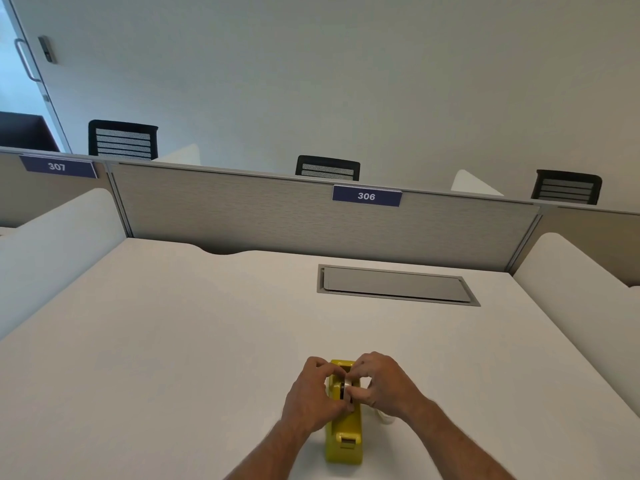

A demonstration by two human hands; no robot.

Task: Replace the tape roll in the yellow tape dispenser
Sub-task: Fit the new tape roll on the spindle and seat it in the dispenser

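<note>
Head view: tape roll (346, 382) between both hands' fingers (356, 393), seemingly gripped.

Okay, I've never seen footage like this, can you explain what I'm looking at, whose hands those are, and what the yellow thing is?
This is one picture from a camera worn on a person's head, looking forward and down, so the arms at the bottom are the wearer's own. On the white desk stands a yellow tape dispenser. The left hand and right hand both pinch the tape roll sitting in its top. A pale object, possibly another roll, peeks out under the right wrist. Farther back are a grey hatch in the desk and a divider panel labelled 306.
</note>
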